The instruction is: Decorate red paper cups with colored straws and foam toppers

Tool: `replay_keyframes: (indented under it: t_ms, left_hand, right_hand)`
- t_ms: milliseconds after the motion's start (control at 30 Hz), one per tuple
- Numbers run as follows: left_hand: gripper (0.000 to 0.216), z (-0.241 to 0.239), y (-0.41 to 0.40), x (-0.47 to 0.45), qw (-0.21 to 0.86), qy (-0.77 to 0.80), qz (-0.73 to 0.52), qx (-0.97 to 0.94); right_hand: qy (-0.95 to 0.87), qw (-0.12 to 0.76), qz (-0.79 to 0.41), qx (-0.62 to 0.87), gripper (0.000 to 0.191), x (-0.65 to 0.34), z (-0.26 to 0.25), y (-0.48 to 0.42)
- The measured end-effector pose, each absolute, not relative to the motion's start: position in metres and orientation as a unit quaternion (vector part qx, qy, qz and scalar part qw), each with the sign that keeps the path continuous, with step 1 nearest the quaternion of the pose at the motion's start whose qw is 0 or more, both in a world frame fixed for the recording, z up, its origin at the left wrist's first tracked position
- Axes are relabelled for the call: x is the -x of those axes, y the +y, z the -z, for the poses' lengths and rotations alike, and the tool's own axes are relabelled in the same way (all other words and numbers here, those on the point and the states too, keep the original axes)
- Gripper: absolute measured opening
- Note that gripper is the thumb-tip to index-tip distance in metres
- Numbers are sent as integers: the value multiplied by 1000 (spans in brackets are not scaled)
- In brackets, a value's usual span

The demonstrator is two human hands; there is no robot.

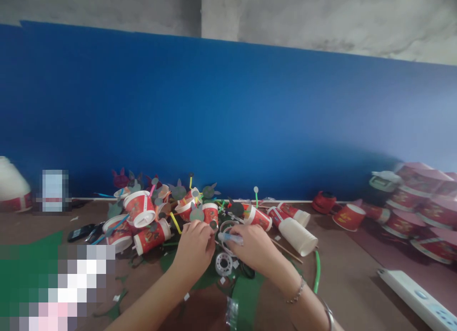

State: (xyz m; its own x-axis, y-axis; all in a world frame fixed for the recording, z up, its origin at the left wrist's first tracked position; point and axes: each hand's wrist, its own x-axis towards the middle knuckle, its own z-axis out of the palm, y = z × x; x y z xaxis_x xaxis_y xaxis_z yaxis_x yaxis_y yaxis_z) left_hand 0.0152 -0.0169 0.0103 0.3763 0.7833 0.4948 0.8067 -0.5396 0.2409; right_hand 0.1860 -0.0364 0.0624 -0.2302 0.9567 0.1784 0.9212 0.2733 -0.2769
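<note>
In the middle of the table my left hand [196, 245] is closed, its fingertips pinched on a small dark disc [213, 224]. My right hand [252, 248] is wrapped round a small translucent tube [230, 238] with a pale blue tint, its narrow end toward my left hand. Just behind my left fingers stands a red paper cup [210, 213]. Below and between the hands lies a white roll of tape [223, 263]. A larger pale ring [225, 251] shows partly behind the tube.
Red paper cups [152, 237] with straws and paper shapes crowd the left. Stacked white cups [298, 236] lie to the right, near a green tube [317, 271]. A white power strip [421, 295] and piled red cups [405, 224] are farther right. Paper scraps [223, 280] litter the front.
</note>
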Motion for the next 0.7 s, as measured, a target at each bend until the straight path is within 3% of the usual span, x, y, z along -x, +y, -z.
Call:
replay_keyframes:
  t_ms: [367, 700]
  left_hand:
    - [11, -11, -19, -17, 36, -467, 286, 836]
    - [13, -11, -17, -16, 72, -457, 371, 805]
  right_hand:
    - [-778, 136, -71, 609, 18, -188, -58, -31]
    - [-675, -39, -63, 734, 34, -236, -50, -18]
